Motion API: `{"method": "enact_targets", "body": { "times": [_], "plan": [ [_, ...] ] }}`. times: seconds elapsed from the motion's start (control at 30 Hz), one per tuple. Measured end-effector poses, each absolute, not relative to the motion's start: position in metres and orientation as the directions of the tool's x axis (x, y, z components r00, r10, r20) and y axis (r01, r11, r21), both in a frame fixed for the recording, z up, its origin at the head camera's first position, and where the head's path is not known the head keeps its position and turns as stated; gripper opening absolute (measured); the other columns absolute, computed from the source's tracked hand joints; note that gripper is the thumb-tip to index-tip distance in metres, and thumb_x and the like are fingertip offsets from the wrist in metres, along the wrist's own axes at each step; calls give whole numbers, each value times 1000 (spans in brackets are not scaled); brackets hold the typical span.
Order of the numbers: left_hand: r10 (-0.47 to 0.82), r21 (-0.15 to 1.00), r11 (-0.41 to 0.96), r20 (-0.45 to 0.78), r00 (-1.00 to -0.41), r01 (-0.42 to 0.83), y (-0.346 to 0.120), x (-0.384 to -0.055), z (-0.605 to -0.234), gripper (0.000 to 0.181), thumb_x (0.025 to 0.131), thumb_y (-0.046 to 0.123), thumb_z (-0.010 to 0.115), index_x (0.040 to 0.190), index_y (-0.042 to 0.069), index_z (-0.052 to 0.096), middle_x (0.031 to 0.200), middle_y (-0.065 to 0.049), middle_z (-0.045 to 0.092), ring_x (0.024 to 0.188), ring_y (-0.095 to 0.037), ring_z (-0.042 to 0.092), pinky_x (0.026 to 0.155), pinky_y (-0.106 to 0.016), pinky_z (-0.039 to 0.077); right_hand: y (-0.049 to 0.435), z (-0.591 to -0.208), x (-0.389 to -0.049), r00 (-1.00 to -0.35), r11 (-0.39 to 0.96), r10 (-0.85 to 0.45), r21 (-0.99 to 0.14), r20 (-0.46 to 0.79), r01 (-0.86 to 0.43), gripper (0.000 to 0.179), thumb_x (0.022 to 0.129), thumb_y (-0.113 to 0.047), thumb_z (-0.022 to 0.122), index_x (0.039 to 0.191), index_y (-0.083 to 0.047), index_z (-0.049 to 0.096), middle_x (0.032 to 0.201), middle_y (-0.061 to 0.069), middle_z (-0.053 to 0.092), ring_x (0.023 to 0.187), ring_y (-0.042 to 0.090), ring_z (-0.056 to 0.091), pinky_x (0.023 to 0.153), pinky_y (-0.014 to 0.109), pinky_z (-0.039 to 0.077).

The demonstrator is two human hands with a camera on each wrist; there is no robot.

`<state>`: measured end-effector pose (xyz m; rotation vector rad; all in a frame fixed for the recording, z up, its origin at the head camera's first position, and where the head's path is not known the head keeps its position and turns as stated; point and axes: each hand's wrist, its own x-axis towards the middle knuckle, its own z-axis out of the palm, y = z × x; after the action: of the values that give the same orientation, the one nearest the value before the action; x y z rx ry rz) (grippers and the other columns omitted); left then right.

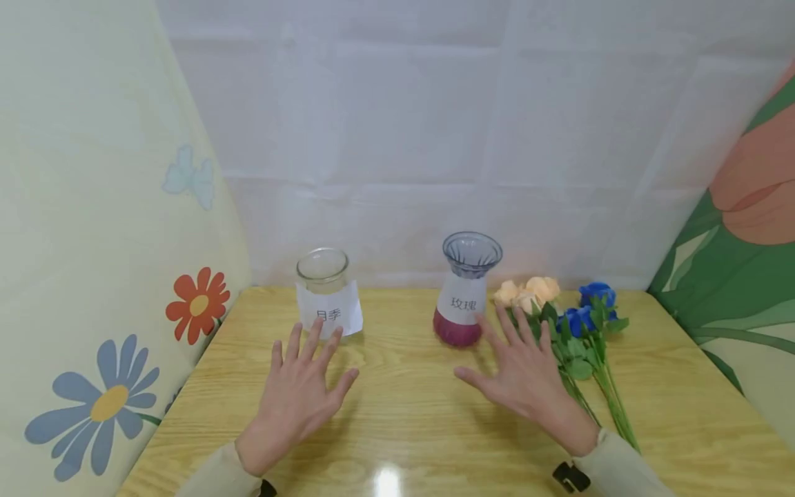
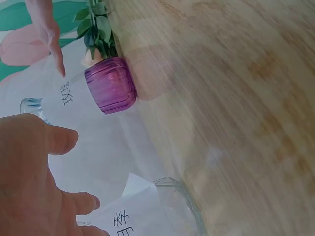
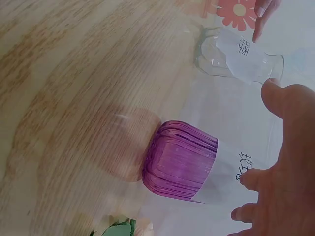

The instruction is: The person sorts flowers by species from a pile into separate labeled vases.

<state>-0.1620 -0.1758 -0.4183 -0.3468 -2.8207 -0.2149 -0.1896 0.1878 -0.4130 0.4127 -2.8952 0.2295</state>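
Note:
My left hand [image 1: 298, 390] hovers with spread fingers before a clear glass jar [image 1: 323, 270] that bears a white paper label with handwritten characters. My right hand [image 1: 524, 376], fingers also spread, is in front of a glass vase [image 1: 458, 334] with a flared bluish rim, a purple base and a white label. Neither hand holds anything. Beside the right hand lie peach roses [image 1: 539, 293] and blue roses [image 1: 577, 322] with green leaves and long stems. The right hand partly hides the peach flowers' stems. In the left wrist view, the purple vase base [image 2: 112, 86] stands upright on the wood.
The wood-grain table [image 1: 397, 414] carries both vessels near its back edge. A white cloth [image 1: 385, 138] hangs behind it. Flower-patterned panels stand at the left [image 1: 93, 241] and right sides.

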Motion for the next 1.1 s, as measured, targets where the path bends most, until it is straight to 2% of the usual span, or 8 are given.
{"method": "enact_targets", "body": {
  "times": [0.17, 0.37, 0.57, 0.77, 0.9, 1.0, 1.1],
  "plan": [
    [209, 104, 962, 302, -930, 251, -178, -162, -416, 76, 103, 65, 49, 161, 15, 46, 168, -21, 32, 152, -53, 24, 116, -77, 20, 190, -409, -186, -936, 946, -265, -124, 233, -299, 103, 90, -87, 47, 169, -23, 26, 174, 14, 12, 158, 44, 3, 117, 78, -1],
    [200, 108, 964, 304, -932, 242, -182, -162, -414, 75, 103, 63, 52, 161, 14, 46, 169, -21, 30, 152, -54, 24, 116, -77, 20, 197, -401, -179, -935, 949, -266, -104, 236, -296, 104, 90, -89, 44, 169, -23, 27, 173, 16, 15, 157, 47, 8, 117, 78, -1],
    [183, 122, 966, 302, -936, 228, -192, -162, -412, 76, 103, 62, 53, 160, 12, 46, 168, -23, 30, 151, -55, 23, 116, -77, 20, 209, -394, -172, -936, 952, -268, -86, 230, -294, 104, 91, -89, 42, 169, -22, 25, 171, 22, 22, 154, 50, 20, 116, 80, 7],
    [161, 156, 964, 305, -939, 216, -203, -170, -404, 77, 104, 60, 55, 161, 9, 43, 167, -27, 31, 151, -58, 21, 115, -79, 20, 226, -389, -168, -941, 950, -259, -120, 217, -289, 103, 93, -85, 45, 170, -20, 23, 169, 24, 27, 151, 54, 26, 114, 82, 11],
    [152, 182, 960, 306, -940, 215, -212, -177, -403, 80, 104, 59, 56, 162, 6, 40, 166, -29, 29, 150, -60, 20, 114, -79, 20, 238, -386, -165, -942, 947, -242, -153, 234, -281, 104, 93, -78, 57, 169, -17, 22, 167, 26, 29, 148, 54, 30, 114, 80, 17],
    [157, 203, 953, 307, -939, 225, -218, -184, -402, 81, 103, 55, 60, 162, 4, 38, 166, -31, 28, 149, -61, 22, 114, -79, 22, 247, -385, -163, -931, 936, -237, -191, 277, -295, 103, 93, -66, 69, 168, -10, 26, 164, 29, 34, 143, 56, 37, 112, 77, 27],
    [157, 267, 933, 305, -939, 243, -224, -193, -401, 85, 103, 53, 63, 163, 1, 33, 166, -32, 27, 148, -60, 24, 114, -77, 23, 258, -384, -161, -936, 925, -212, -251, 280, -285, 96, 93, -55, 76, 163, -3, 37, 157, 33, 42, 136, 58, 44, 102, 75, 41]
  ]
}}
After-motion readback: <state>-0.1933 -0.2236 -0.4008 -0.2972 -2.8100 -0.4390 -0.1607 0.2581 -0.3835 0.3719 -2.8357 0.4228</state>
